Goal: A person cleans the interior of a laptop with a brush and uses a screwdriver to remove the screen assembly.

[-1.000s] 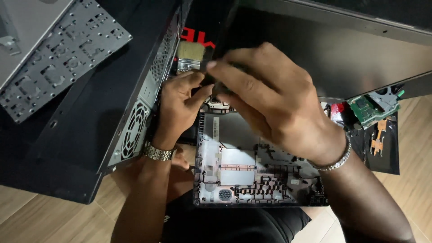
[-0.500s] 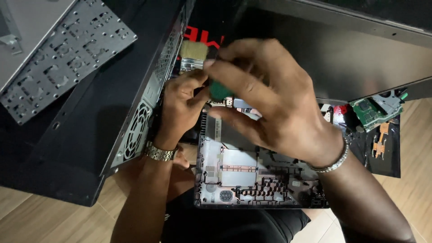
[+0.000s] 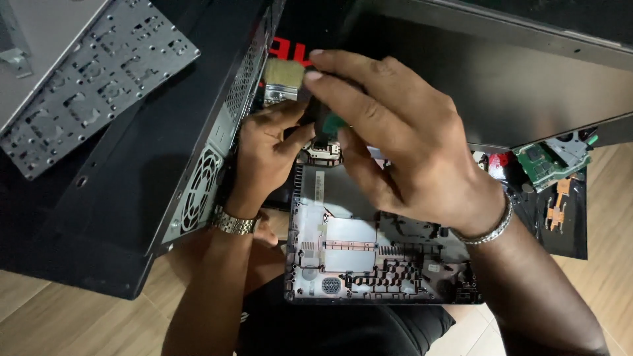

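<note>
Since half a second ago, right hand has lifted slightly, fingers pinched on a green-handled tool above the laptop base. Left hand, half-curled, steadies the base's upper edge.

We see our right hand gripping a green-handled brush above the laptop base, bristles pointing left. Our left hand rests at the base's upper left corner. Left of the base stands a black computer case; right of it lies a green circuit board.
</note>
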